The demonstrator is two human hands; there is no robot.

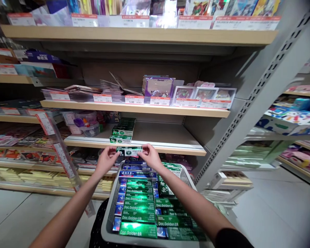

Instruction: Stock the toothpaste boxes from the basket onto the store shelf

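A green and white toothpaste box (129, 151) is held level between both hands, just in front of the lower shelf's edge. My left hand (107, 159) pinches its left end, and my right hand (152, 156) grips the right end. Behind it, similar green boxes (121, 138) stand stacked in a row on the lower shelf (160, 135). Below my hands is a grey basket (109, 215) packed with green boxes (138, 216) marked Doc.Golden and blue boxes (138, 174). My right forearm covers part of the basket's contents.
Clear plastic tubs (89, 124) sit left of the stacked boxes. The shelf above (134, 107) carries flat packets, a purple package (158, 86) and clear-fronted boxes (205, 94). A slanted price-label strip (59, 151) juts out at left. A slotted metal upright (248, 93) rises at right.
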